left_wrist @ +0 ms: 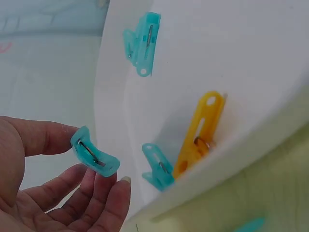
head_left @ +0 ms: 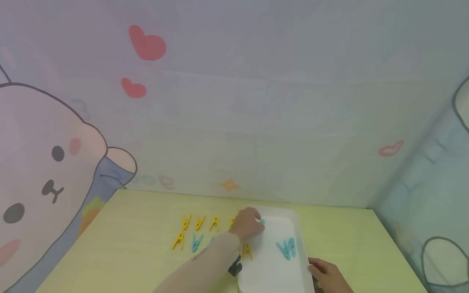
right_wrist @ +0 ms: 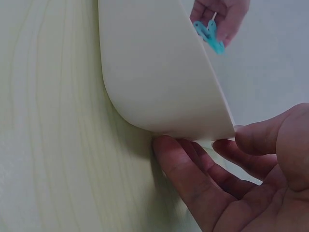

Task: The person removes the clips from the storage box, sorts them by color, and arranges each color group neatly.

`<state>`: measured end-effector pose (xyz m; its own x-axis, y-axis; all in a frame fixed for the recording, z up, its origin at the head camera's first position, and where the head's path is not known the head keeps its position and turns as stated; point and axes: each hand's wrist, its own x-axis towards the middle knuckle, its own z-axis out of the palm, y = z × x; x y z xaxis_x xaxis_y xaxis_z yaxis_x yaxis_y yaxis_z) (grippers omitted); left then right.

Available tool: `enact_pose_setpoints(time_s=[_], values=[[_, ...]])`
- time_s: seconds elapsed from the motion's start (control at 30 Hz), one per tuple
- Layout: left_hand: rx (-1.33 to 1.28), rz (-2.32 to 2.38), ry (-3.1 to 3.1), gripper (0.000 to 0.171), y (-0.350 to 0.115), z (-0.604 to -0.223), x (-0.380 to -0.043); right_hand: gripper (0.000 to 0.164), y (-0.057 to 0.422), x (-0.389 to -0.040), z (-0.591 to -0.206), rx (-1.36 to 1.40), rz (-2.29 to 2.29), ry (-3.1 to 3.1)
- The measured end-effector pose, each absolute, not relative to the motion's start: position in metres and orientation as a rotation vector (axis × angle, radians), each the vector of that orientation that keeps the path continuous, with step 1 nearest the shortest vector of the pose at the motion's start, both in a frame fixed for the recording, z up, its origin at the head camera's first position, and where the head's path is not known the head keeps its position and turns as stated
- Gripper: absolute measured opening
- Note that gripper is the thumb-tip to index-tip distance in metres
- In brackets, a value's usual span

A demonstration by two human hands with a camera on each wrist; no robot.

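My left hand (head_left: 247, 224) reaches over the far left part of a white tray (head_left: 271, 270). Between its thumb and fingers it pinches a teal clothespin (left_wrist: 94, 153), seen up close in the left wrist view. Inside the tray lie a yellow clothespin (left_wrist: 199, 135) and two teal ones, including this teal clothespin (left_wrist: 145, 43). My right hand (head_left: 327, 276) grips the tray's right side near the front; the right wrist view shows its thumb at the rim and fingers (right_wrist: 178, 164) against the outer wall.
On the table (head_left: 139, 228) left of the tray, several yellow clothespins (head_left: 178, 240) lie in loose rows with teal ones, such as this teal clothespin (head_left: 196, 242). My left forearm covers part of them. A printed cloth backdrop (head_left: 234, 122) stands behind the table.
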<state>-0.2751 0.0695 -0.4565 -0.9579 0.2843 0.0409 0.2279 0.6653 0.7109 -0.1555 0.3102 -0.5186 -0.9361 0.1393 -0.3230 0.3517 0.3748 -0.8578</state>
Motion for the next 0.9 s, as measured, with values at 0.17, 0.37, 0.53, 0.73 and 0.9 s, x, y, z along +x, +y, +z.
enact_pose_setpoints(time_s=[0.17,0.37,0.53,0.73,0.9], values=[[0.433,1.311,2.704,0.028,0.047,-0.454,-0.269,0.04,0.31,-0.154,-0.517,0.411,-1.63,2.44],[0.435,1.41,2.616,0.028,0.018,-0.454,-0.259,0.038,0.309,-0.154,-0.519,0.407,-1.689,2.42],[0.403,1.415,2.59,0.03,-0.009,-0.461,-0.249,0.038,0.307,-0.155,-0.522,0.413,-1.666,2.441],[0.358,1.441,2.582,0.029,-0.037,-0.47,-0.237,0.039,0.307,-0.155,-0.524,0.406,-1.637,2.462],[0.344,1.437,2.599,0.028,-0.054,-0.473,-0.228,0.041,0.311,-0.155,-0.522,0.402,-1.679,2.431]])
